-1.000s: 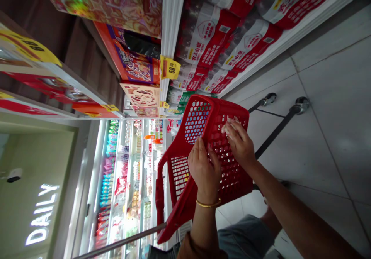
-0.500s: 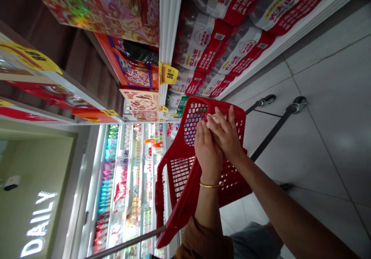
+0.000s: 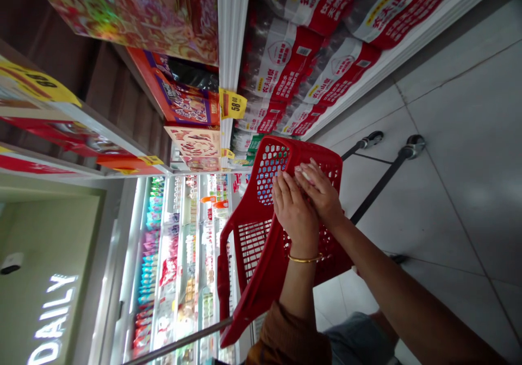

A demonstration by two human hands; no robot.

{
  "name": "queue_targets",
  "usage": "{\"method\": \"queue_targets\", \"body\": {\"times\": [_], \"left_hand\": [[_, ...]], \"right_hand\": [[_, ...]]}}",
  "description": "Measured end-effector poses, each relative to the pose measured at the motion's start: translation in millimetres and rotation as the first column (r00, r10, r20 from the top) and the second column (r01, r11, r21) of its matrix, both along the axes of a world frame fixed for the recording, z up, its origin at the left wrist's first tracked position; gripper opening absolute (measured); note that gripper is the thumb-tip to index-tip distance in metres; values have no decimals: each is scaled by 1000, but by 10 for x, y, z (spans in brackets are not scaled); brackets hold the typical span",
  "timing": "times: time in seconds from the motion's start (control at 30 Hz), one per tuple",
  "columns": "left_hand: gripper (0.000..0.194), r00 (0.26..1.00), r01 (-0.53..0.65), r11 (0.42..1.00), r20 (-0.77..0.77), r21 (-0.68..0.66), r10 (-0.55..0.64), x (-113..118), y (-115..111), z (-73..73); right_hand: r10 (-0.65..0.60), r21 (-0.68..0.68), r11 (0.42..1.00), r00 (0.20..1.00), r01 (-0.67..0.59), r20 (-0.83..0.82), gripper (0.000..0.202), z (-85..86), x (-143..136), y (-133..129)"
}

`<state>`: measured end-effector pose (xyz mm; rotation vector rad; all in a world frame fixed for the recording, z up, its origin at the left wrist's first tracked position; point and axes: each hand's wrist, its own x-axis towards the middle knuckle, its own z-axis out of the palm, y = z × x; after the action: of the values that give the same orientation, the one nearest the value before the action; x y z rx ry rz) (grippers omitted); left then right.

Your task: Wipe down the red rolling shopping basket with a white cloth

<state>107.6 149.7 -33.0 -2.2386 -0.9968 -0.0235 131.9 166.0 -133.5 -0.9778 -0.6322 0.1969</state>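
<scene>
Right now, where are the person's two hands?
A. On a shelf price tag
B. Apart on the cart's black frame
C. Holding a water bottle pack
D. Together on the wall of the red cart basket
D: the left hand and right hand meet against the red cart basket, with a small pale thing between the fingers.

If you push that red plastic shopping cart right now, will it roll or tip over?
The red perforated plastic basket cart would probably roll easily: small wheels show on the smooth tiled floor. It looks light, since nothing shows through its holes. Being so light, it might tip if shoved hard.
</scene>
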Motion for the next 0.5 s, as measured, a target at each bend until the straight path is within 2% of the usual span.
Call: {"method": "queue_targets", "body": {"times": [0.23,0.5], "left_hand": [[51,997,-80,996,13,49,79,25,-69,-112],[54,988,-157,981,35,118,154,17,-16,-266]], "right_hand": [[-24,-82,996,999,20,-49,51,-113,-75,-102],[-47,-161,986,995,32,-90,51,-378,-216,-170]]}}
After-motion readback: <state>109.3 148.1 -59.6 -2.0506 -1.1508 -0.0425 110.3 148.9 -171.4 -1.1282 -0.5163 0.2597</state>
